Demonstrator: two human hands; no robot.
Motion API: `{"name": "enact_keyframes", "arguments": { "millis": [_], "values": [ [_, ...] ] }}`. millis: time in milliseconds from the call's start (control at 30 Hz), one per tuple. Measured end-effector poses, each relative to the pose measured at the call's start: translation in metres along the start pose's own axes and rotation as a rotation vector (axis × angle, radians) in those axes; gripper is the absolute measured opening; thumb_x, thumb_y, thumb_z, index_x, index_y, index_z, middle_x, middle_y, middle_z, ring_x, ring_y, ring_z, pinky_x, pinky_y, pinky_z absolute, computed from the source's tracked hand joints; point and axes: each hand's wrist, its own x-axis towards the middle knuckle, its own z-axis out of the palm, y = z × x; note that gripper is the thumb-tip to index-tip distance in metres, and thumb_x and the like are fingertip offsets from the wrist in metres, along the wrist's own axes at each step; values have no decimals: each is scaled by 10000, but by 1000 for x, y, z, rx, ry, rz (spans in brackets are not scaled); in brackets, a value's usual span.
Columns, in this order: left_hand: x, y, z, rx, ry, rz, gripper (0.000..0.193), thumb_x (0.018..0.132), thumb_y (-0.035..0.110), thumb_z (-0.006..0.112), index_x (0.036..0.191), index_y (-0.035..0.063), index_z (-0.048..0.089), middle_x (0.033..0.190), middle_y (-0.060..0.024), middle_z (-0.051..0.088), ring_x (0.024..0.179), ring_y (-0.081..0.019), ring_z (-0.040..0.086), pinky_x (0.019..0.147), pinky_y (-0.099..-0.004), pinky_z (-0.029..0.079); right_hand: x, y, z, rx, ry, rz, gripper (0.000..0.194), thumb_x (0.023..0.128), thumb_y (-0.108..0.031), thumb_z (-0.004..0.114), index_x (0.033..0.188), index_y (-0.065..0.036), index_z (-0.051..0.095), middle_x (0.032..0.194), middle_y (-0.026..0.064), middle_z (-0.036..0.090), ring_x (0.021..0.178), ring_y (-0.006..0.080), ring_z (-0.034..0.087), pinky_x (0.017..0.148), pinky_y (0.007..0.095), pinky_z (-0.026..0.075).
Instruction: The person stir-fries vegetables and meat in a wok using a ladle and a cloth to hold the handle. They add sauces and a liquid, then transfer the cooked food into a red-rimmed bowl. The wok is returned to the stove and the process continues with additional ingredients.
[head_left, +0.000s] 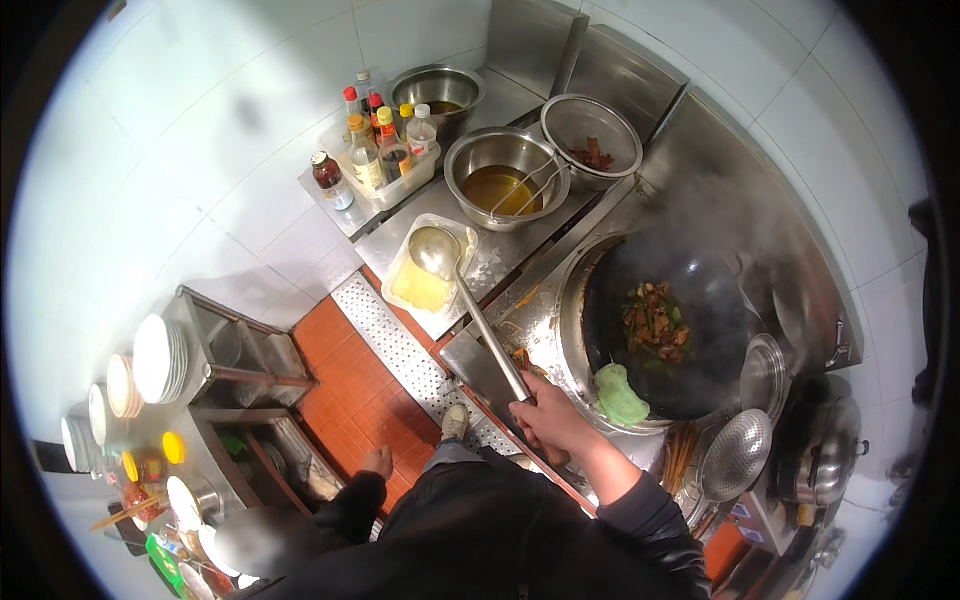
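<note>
My right hand grips the long handle of a metal ladle. The ladle's bowl lies over a white plastic tub of pale yellow seasoning; whether it touches the contents is unclear. To the right of this hand, a black wok on the range holds chopped meat and green vegetables, with steam rising. A folded green cloth hangs over the wok's near rim. Low at my side is my left hand, above the floor and small in view; its fingers are hard to make out.
Steel bowls hold brown oil and dried red pieces. Sauce bottles crowd a plastic bin. A perforated skimmer and a lidded pot stand right of the wok. Stacked plates line the left counter above the red tiled floor.
</note>
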Motion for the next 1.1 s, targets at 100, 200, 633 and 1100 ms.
{"name": "enact_keyframes", "arguments": {
  "millis": [100,200,633,1100],
  "values": [
    [13,14,6,-179,-49,60,529,978,420,383,899,-12,678,972,-277,660,978,-441,619,860,-494,478,2,3,0,156,-63,76,407,946,-91,543,1343,-113,458,697,1,495,503,76,477,453,268,422],
    [37,30,3,-71,60,354,463,987,385,434,936,-25,642,825,-177,664,764,-324,628,696,-428,499,-7,8,-1,481,-143,79,423,960,-102,530,1366,-130,417,688,-13,456,506,73,460,449,253,403],
    [55,233,-136,-1037,-149,291,358,1000,284,515,1291,77,500,1051,-60,633,711,-160,605,601,-288,493,-165,84,-15,1413,-320,-206,593,949,-106,518,1487,-89,269,654,-7,377,418,50,323,360,211,268],
    [89,295,-160,-1283,-92,105,350,991,313,483,1267,97,493,1199,-57,566,1006,-238,612,778,-360,501,-232,201,-17,328,984,-4,629,912,30,540,1488,-39,298,651,-4,531,469,71,470,438,237,403]
  ]
}}
